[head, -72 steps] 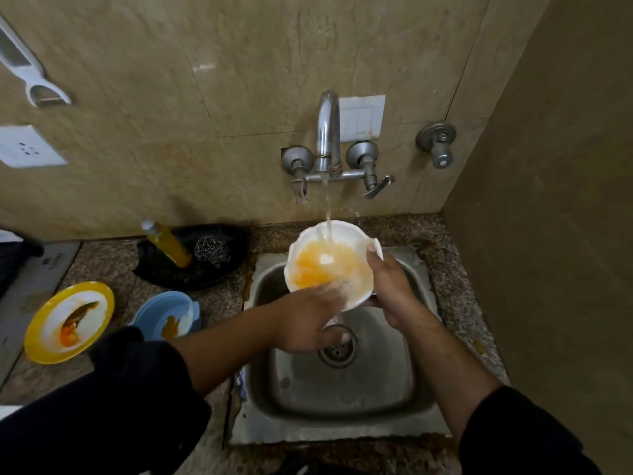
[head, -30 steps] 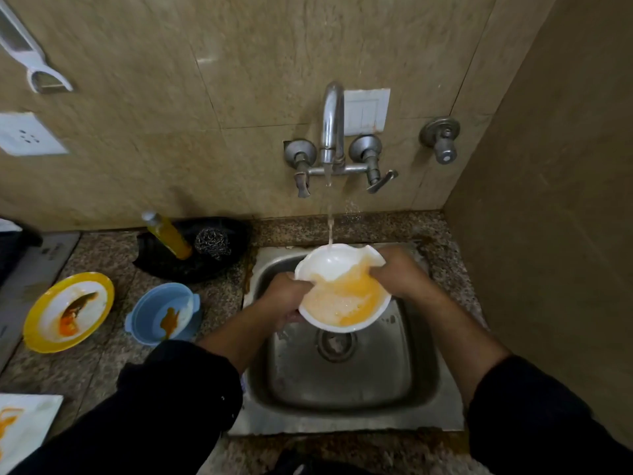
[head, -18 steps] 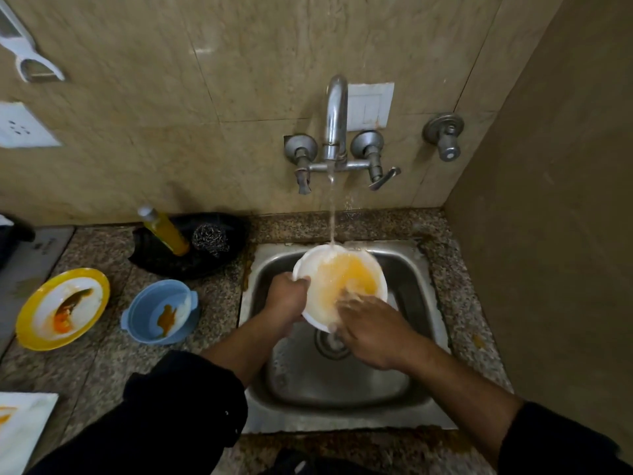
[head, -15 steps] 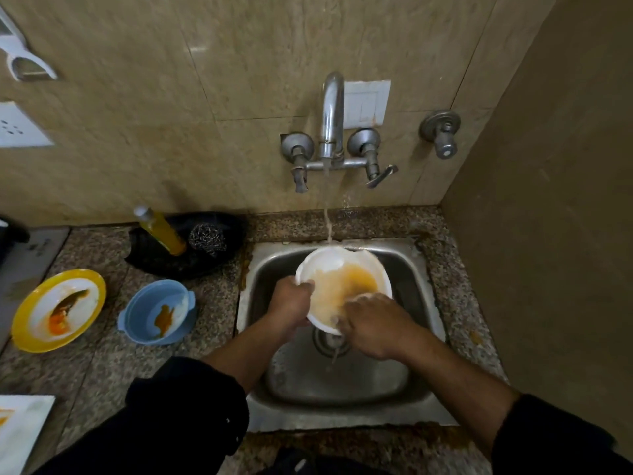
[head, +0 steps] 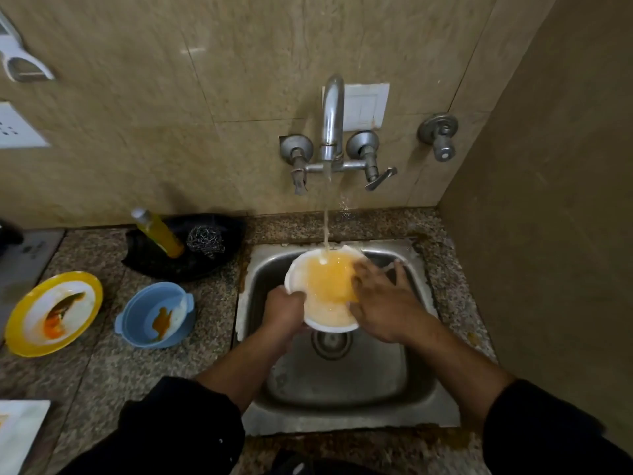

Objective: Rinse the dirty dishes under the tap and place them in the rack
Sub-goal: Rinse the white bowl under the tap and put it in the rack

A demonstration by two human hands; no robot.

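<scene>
White bowl (head: 329, 286) is over the sink (head: 349, 418), above the drain and directly under the tap (head: 332, 111). Water stream (head: 326, 228) is running and lands on the bowl's far inner edge. The bowl's inside is coated in orange-yellow residue mixed with water.

Left hand (head: 284, 310) is at the bowl's left rim, fingers clenched round it and carrying the bowl. Right hand (head: 383, 303) is on the bowl's right side, fingers (head: 399, 272) released and spread, lying against the inner wall. One fingertip reaches past the rim. The right hand is a bit blurred. Both arms are in dark sleeves.

Left of the sink, on the speckled stone surface (head: 113, 368):
- The blue bowl (head: 144, 317) is nearest the sink, with an orange smear and a white patch inside.
- The yellow plate (head: 20, 341) is further left, white centre, orange and dark leftovers on it.

Behind and left of the sink, a black dish (head: 191, 269) holds a leaning yellow bottle (head: 161, 233) and a steel scrubber (head: 205, 238).

Front-left, well apart from the sink, a flat white item (head: 20, 430) is cut off by the frame edge; cannot tell what it is.

On the wall above the sink, a white switch plate (head: 364, 106) sits behind the spout. A separate valve (head: 440, 135) is up and right of the sink.
</scene>
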